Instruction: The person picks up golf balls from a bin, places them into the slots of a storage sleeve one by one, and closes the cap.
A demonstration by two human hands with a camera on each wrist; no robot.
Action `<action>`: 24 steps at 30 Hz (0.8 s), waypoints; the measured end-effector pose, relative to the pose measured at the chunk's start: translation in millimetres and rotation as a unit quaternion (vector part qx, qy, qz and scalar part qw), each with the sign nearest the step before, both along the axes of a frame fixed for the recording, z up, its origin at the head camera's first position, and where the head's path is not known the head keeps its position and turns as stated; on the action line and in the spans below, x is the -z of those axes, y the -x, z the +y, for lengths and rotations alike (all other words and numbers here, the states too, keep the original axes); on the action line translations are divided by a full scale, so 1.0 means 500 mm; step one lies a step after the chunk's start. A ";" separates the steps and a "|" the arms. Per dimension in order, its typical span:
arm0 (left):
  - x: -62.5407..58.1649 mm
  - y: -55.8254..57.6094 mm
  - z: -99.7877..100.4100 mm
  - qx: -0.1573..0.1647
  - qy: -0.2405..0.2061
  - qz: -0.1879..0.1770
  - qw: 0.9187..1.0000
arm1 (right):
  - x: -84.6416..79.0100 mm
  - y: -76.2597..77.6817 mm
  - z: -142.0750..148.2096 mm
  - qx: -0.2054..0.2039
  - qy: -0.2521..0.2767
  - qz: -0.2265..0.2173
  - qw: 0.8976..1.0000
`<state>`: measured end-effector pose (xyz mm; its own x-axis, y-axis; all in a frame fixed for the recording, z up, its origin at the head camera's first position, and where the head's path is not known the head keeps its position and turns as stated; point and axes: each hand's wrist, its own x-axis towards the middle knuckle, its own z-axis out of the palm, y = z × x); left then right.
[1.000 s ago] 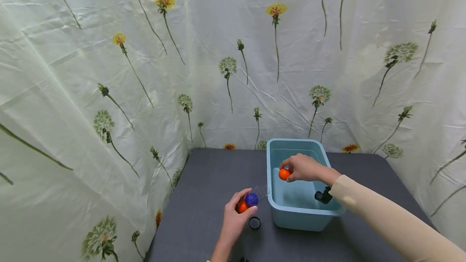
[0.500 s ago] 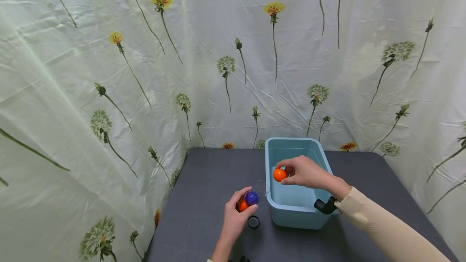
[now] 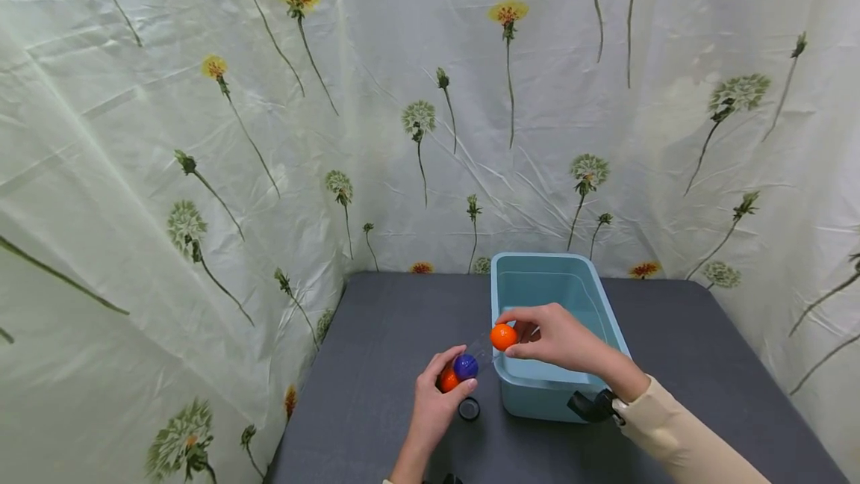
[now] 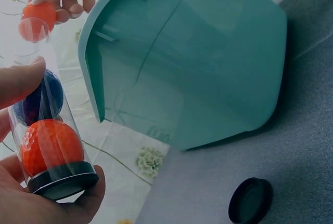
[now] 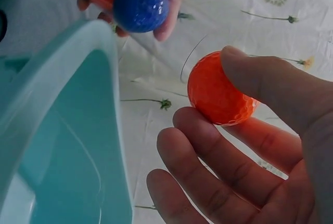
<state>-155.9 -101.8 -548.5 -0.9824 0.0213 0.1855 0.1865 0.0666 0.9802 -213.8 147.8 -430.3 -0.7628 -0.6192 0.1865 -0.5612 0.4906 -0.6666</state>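
Note:
My left hand (image 3: 435,396) grips a clear plastic tube (image 4: 70,130) with a black cap on its lower end. Inside the tube an orange golf ball (image 4: 52,148) lies at the capped end, and a blue golf ball (image 4: 41,99) rests against it. Between thumb and fingers my right hand (image 3: 554,336) pinches another orange golf ball (image 5: 216,91). That ball is right at the tube's uncapped end; whether it touches the rim I cannot tell. Beneath my right hand stands the light-blue plastic bin (image 3: 547,398).
A loose black cap (image 3: 469,409) lies on the dark grey table (image 3: 396,320), between my left hand and the bin. Behind the table hangs a white curtain (image 3: 376,133) printed with dandelions.
My right hand has carried its orange ball from over the bin leftward and toward me, up to the tube's mouth. The left hand and tube have hardly moved.

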 end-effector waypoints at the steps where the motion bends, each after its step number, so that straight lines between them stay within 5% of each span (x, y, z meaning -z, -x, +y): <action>1: 0.000 0.000 0.000 -0.001 0.001 0.002 1.000 | 0.000 -0.001 -0.003 0.001 0.000 0.001 1.000; 24: -0.002 -0.009 -0.013 -0.009 0.003 0.016 1.000 | 0.001 -0.013 -0.041 -0.015 0.010 0.009 1.000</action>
